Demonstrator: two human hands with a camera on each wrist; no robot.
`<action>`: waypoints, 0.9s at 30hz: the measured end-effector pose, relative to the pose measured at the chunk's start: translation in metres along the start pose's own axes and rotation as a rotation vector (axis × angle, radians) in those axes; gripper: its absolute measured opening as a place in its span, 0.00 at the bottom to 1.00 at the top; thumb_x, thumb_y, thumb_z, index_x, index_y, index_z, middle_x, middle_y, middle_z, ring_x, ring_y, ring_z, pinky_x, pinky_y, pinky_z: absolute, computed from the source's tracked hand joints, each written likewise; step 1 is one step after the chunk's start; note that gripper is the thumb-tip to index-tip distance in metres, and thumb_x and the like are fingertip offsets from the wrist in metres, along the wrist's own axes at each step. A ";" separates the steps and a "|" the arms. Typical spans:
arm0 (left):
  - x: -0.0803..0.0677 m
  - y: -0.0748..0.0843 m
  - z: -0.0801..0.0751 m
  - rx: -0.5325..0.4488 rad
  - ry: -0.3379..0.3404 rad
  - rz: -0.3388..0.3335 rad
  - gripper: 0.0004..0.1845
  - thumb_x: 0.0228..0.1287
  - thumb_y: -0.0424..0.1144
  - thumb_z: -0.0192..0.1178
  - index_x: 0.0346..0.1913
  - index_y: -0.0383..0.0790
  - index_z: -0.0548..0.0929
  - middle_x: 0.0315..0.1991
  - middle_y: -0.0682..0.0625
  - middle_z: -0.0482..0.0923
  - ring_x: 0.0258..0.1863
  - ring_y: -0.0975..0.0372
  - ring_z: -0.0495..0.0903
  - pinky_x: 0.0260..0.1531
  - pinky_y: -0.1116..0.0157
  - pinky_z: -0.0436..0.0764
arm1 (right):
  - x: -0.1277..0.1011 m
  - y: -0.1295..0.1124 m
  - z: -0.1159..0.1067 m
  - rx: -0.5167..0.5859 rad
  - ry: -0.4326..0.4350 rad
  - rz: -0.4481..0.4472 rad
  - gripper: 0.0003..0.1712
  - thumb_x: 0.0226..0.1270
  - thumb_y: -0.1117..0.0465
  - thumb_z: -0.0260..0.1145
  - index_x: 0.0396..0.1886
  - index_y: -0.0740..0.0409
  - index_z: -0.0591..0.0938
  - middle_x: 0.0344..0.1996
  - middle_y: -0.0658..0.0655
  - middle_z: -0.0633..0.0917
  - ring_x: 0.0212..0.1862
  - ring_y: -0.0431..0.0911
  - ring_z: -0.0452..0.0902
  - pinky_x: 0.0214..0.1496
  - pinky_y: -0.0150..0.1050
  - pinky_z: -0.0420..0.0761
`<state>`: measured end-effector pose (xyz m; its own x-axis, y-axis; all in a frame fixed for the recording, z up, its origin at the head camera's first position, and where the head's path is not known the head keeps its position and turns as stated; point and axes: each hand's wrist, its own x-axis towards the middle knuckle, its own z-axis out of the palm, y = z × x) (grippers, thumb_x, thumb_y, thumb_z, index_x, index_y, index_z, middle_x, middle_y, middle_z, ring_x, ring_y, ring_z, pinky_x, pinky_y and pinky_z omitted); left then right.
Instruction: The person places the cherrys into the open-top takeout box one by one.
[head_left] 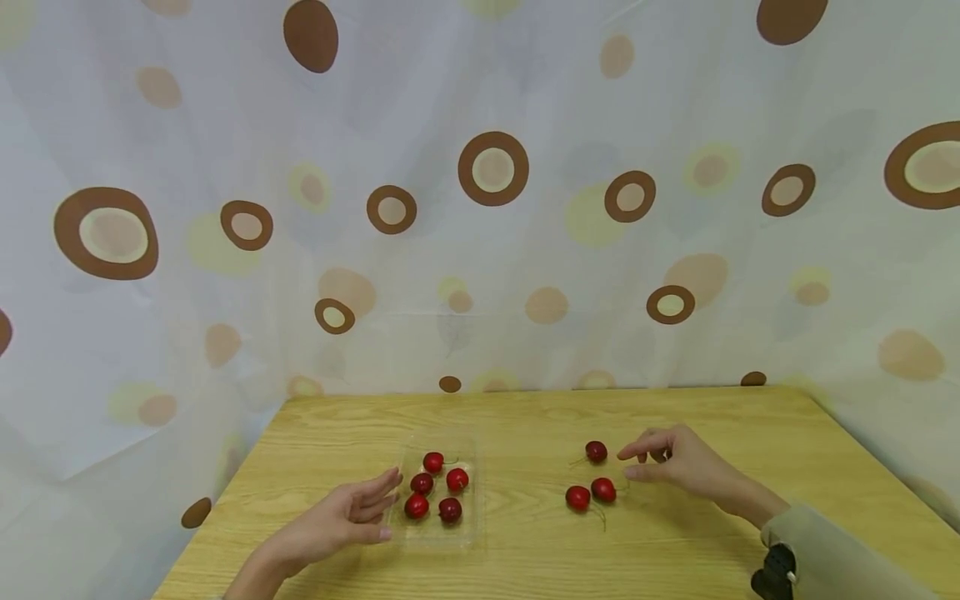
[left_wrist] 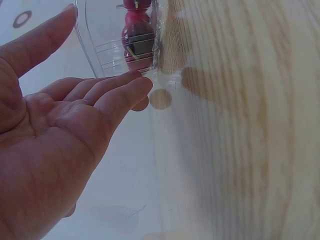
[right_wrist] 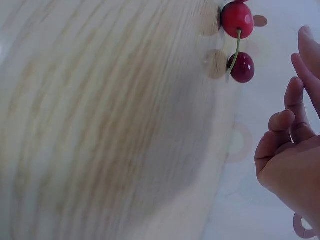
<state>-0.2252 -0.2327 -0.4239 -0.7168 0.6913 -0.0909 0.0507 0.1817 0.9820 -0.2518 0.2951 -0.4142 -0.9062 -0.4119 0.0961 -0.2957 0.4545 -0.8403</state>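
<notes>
Right hand (head_left: 678, 467) hovers loosely open beside three loose cherries (head_left: 596, 452), holding nothing. Left hand (head_left: 341, 518), fingers straight, touches the clear tray (head_left: 471, 533) of cherries.

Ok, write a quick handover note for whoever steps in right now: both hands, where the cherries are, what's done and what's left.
Left hand: open, palm up, fingertips at the near-left edge of the clear plastic tray, holding nothing.
Right hand: open, fingers relaxed, empty, beside the loose cherries.
Done: five cherries in the tray.
Left: three cherries loose on the wooden table, one farther back by the right fingertips, two nearer side by side. Likely next is moving those into the tray.
</notes>
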 end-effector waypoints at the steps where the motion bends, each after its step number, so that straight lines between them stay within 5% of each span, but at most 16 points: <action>1: 0.000 0.000 0.000 0.002 0.001 -0.001 0.44 0.79 0.31 0.59 0.82 0.24 0.40 0.82 0.27 0.35 0.79 0.33 0.45 0.68 0.62 0.73 | -0.002 0.002 0.000 0.000 -0.006 -0.001 0.16 0.71 0.61 0.75 0.53 0.67 0.90 0.39 0.59 0.84 0.31 0.44 0.64 0.31 0.38 0.65; 27: -0.001 0.000 0.001 -0.016 0.001 -0.007 0.45 0.79 0.31 0.60 0.82 0.24 0.40 0.82 0.27 0.35 0.80 0.34 0.44 0.66 0.64 0.74 | 0.001 0.028 0.011 -0.048 -0.090 0.039 0.14 0.68 0.62 0.77 0.50 0.64 0.92 0.39 0.57 0.86 0.38 0.45 0.75 0.38 0.34 0.74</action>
<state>-0.2244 -0.2327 -0.4243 -0.7177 0.6896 -0.0974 0.0346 0.1750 0.9840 -0.2580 0.2983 -0.4439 -0.8871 -0.4614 0.0140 -0.2769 0.5077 -0.8158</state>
